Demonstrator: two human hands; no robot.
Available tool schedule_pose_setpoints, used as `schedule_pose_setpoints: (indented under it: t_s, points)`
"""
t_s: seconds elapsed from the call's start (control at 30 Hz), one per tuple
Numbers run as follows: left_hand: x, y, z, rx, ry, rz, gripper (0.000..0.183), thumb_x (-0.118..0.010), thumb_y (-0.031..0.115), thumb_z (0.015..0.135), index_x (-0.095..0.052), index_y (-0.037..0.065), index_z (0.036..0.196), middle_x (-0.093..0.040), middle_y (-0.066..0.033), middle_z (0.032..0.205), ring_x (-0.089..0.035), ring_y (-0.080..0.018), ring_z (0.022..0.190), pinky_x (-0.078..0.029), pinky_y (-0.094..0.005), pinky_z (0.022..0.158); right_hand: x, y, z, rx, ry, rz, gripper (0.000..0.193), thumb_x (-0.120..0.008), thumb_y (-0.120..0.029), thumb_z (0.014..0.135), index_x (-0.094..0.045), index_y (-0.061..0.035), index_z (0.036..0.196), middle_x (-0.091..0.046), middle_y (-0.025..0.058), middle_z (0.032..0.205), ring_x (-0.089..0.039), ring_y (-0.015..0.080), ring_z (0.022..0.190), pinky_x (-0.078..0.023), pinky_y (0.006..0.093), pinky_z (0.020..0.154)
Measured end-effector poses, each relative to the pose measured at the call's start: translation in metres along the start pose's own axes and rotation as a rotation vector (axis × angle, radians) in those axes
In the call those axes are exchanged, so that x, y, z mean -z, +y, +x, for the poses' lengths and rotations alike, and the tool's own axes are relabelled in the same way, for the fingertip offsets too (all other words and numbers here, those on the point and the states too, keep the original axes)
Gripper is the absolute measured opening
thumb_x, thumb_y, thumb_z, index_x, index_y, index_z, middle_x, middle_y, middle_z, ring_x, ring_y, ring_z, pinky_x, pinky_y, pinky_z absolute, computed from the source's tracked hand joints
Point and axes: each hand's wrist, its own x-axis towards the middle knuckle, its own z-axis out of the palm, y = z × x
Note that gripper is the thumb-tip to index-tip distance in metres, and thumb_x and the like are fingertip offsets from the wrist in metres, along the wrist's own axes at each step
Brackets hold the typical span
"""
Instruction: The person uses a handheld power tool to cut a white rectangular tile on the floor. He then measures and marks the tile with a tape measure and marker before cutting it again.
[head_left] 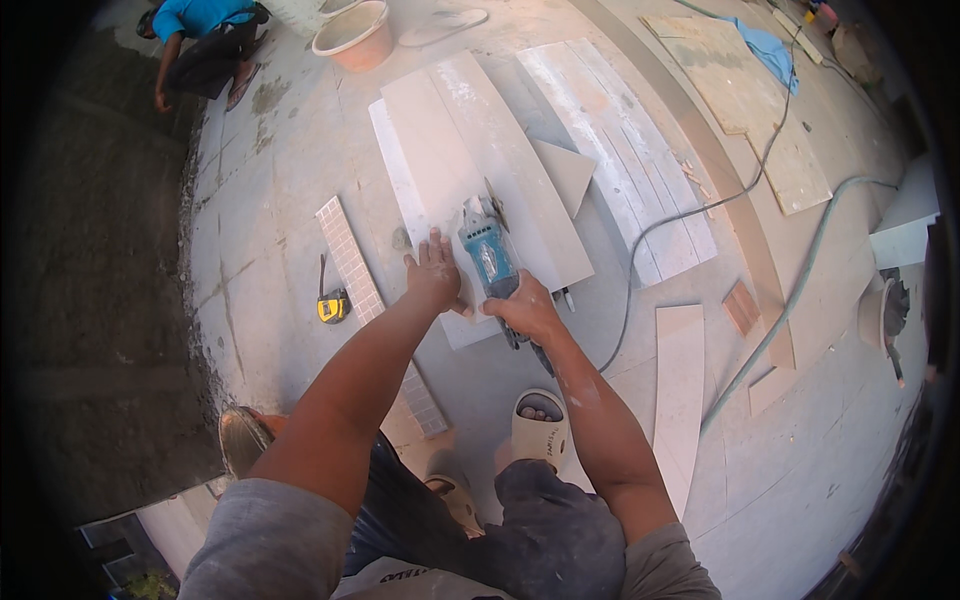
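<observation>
My right hand (525, 306) is wrapped round the body of a blue and black angle grinder (486, 250). Its disc stands at the far end, over a long beige tile (470, 120). To the left of the tool, my left hand (434, 275) lies on the tile with its fingers stretched out, pressing down near the edge. Another pale board or tile (388, 150) shows from under the beige one. A yellow and black tape measure (333, 306) sits farther left, beside a narrow strip patterned like small bricks (352, 255).
Grooved pale slabs (620, 160) lie to the right, crossed by the dark cable (650, 222). A green hose (800, 280) curves along the right. A tub (352, 38) stands at the back, and a co-worker in blue (205, 15) crouches far left beside dark ground (100, 300).
</observation>
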Motion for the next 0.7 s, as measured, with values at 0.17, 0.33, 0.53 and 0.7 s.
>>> schedule_pose_setpoints:
  t_s: [0.17, 0.33, 0.53, 0.7]
  points:
    - [0.003, 0.001, -0.001, -0.004, -0.025, 0.021, 0.167, -0.095, 0.071, 0.054, 0.000, -0.008, 0.166, -0.001, -0.0271, 0.176, -0.015, -0.0422, 0.162, -0.028, -0.0653, 0.123, 0.001, 0.005, -0.004, -0.025, -0.072, 0.053, 0.089, -0.090, -0.036, 0.065, -0.056, 0.0127, 0.132, -0.067, 0.0307, 0.125, -0.066, 0.0402, 0.119, -0.052, 0.0427, 0.103]
    - [0.007, 0.003, -0.004, -0.004, -0.038, 0.037, 0.166, -0.094, 0.071, 0.055, -0.001, -0.008, 0.166, -0.002, -0.0272, 0.176, -0.015, -0.0426, 0.162, -0.028, -0.0634, 0.124, 0.003, 0.009, -0.008, -0.073, -0.115, 0.054, 0.094, -0.090, -0.037, 0.066, -0.054, 0.0124, 0.137, -0.064, 0.0323, 0.133, -0.063, 0.0420, 0.128, -0.051, 0.0448, 0.107]
    - [0.009, 0.005, -0.007, 0.003, -0.037, 0.033, 0.164, -0.095, 0.069, 0.056, -0.001, -0.007, 0.167, -0.002, -0.0272, 0.176, -0.014, -0.0420, 0.162, -0.027, -0.0629, 0.125, 0.001, 0.015, -0.011, -0.065, -0.108, 0.031, 0.091, -0.088, -0.038, 0.067, -0.054, 0.0128, 0.134, -0.064, 0.0335, 0.131, -0.063, 0.0438, 0.127, -0.050, 0.0455, 0.107]
    - [0.010, 0.004, -0.007, 0.004, -0.037, 0.026, 0.164, -0.096, 0.068, 0.056, -0.001, -0.007, 0.167, -0.003, -0.0265, 0.176, -0.014, -0.0409, 0.162, -0.027, -0.0632, 0.124, 0.001, 0.016, -0.011, -0.055, -0.100, 0.035, 0.091, -0.088, -0.038, 0.066, -0.054, 0.0131, 0.133, -0.064, 0.0340, 0.131, -0.064, 0.0442, 0.126, -0.050, 0.0454, 0.107]
